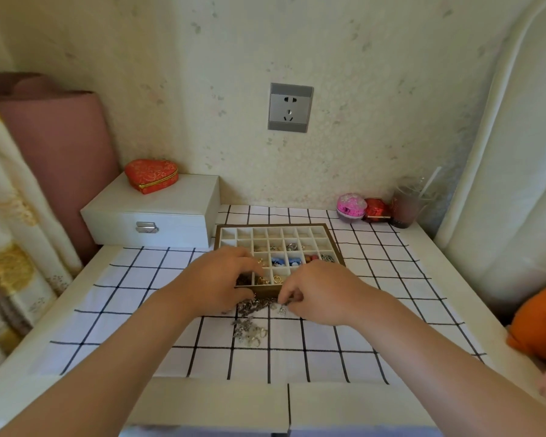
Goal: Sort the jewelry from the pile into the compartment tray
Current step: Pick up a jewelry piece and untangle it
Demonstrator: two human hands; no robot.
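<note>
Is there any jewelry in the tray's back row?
No, the back row of the tray shows only bare cells; the jewelry sits in the nearer rows.

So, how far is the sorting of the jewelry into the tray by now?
Partly done. Several near compartments of the tray already hold jewelry, such as blue pieces; the far row is empty. In hand: the right hand pinches a piece at the pile; the left hand reaches there too, fingers hidden. Still to do: the pile on the cloth.
</note>
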